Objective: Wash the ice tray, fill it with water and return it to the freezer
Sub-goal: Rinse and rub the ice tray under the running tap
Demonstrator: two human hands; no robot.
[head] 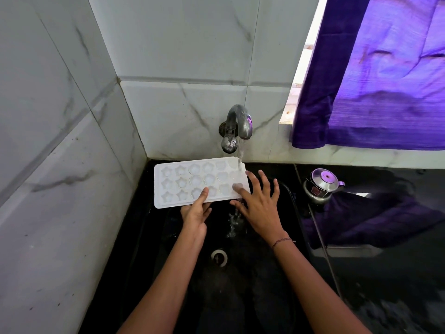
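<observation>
A white ice tray (183, 182) with star, flower and heart shaped cups is held level over the black sink (286, 196). My left hand (195, 213) grips its near edge, thumb on top and fingers underneath. My right hand (258, 201) has its fingers spread; the fingertips touch the tray's right end. Water runs from the metal tap (238, 124) onto the tray's far right corner and spills down into the sink.
The sink drain (219, 257) lies below the hands. A small steel kettle (321, 185) stands on the black counter at right, beside a dark purple cloth (366, 218). A purple curtain (385, 75) hangs at the window. Tiled walls close the left and back.
</observation>
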